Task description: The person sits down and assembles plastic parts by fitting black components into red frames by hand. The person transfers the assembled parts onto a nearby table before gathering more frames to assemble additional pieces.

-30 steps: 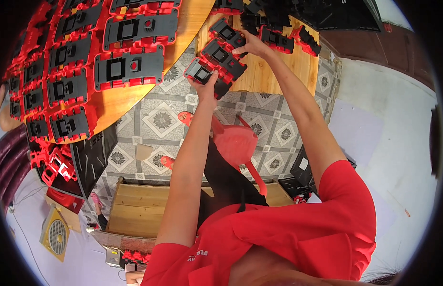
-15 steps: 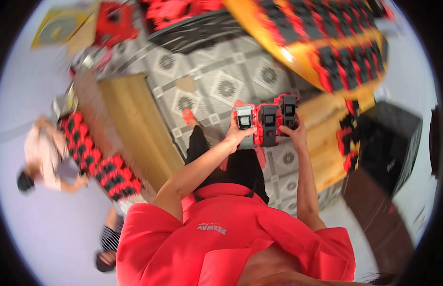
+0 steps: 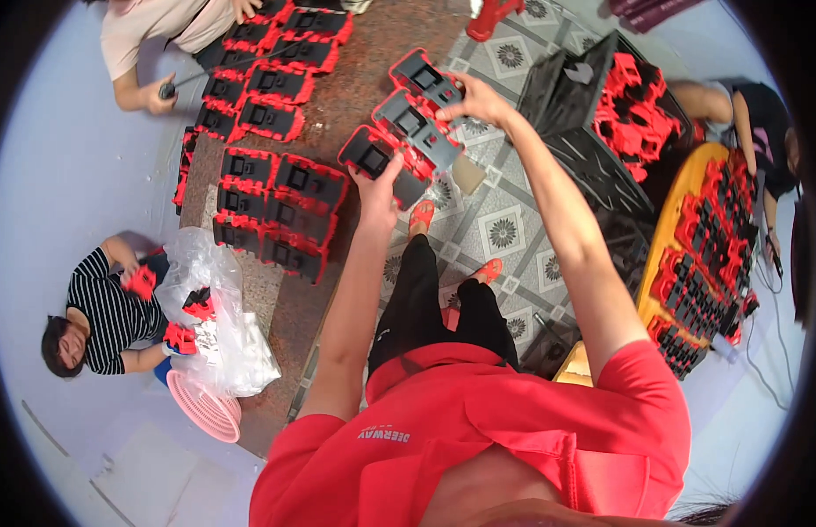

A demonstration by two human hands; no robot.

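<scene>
Three red-and-black plastic casings (image 3: 415, 119), pressed side by side in a slanting row, hang over the front of the brown stone counter (image 3: 355, 48). My left hand (image 3: 379, 187) is closed on the near-left end of the row, its thumb on the top face. At the far-right end my right hand (image 3: 481, 102) grips the last casing, fingers partly hidden beneath it. Each casing has a dark square recess. Just left of the row, a block of similar casings (image 3: 280, 209) lies on the counter in two columns.
Farther left, a co-worker's hand (image 3: 158, 97) holds a dark tool beside more casings (image 3: 272, 81). Another person in stripes handles red parts by a plastic bag (image 3: 216, 272) and a pink basket (image 3: 201, 406). A black crate (image 3: 561, 119) and a yellow table (image 3: 655, 263) stand right.
My view has turned left, from the floor between the tables to the stone counter. The three casings, still in both hands, have come over beside the laid-out block.
</scene>
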